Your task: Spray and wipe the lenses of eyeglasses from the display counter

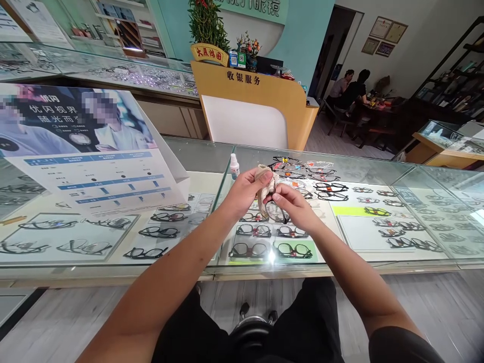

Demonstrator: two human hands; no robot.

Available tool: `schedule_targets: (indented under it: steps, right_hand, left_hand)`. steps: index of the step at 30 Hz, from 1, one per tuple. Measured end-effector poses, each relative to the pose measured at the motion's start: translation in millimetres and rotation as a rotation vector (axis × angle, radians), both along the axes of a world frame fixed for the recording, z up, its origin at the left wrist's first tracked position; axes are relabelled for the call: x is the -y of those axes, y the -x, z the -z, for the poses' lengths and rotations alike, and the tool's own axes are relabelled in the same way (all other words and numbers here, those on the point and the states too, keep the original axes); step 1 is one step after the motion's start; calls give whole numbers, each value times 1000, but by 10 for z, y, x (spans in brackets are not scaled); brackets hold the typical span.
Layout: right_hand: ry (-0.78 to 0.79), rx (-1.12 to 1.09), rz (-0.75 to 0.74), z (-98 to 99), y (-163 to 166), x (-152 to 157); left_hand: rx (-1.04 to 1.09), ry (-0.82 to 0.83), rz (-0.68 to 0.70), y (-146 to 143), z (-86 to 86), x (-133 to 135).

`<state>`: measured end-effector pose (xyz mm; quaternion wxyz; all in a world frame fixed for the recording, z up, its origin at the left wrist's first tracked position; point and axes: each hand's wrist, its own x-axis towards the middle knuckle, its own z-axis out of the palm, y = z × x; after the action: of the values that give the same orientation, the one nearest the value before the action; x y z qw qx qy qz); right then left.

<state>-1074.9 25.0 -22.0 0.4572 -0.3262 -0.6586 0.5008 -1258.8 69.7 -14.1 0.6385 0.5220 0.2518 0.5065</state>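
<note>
Above the glass counter, my left hand (244, 192) is closed on a beige cloth (261, 197), pinched between thumb and fingers. My right hand (297, 205) grips a pair of dark-framed eyeglasses (279, 214) by its upper part, and one round lens hangs below the fingers. The cloth lies against the eyeglasses on the left; how much of the frame it covers is hidden by my fingers. Just behind my left hand a small white spray bottle (235, 167) stands upright on the counter.
Several eyeglasses (331, 190) lie behind my right hand. More frames fill the glass display counter (223, 201) below. A large folded price card (113, 166) stands at left. Beyond are a wooden cashier desk (255, 85) and two seated people (351, 93) at a table.
</note>
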Motion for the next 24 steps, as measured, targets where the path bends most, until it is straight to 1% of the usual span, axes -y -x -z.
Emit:
schedule_targets:
  steps: [2,5,8,11,16,19,21,24]
  right_hand:
    - [-1,-1,19,-12,-21,-4]
    - [15,-33,36,-15,-59,-24]
    - [59,-62,40,16,-76,-43]
    - [77,-77,34,61,-59,-49]
    - [14,-42,-21,73,7,-24]
    - [25,-31,-27,46,16,-3]
    - [28,-31,-17,22,-7,2]
    - [51,-48,14,-5,-66,-7]
  left_hand:
    - [17,2,22,18,-34,-1]
    - [29,47,84,50,-100,17]
    - [-6,43,114,61,-138,48]
    - [-32,6,64,36,-115,65]
    - [-19,-28,-83,-41,-11,35]
    - [-4,-26,-110,-51,13,9]
    - [3,-14,-84,-36,2,0]
    - [11,1,12,0,-42,9]
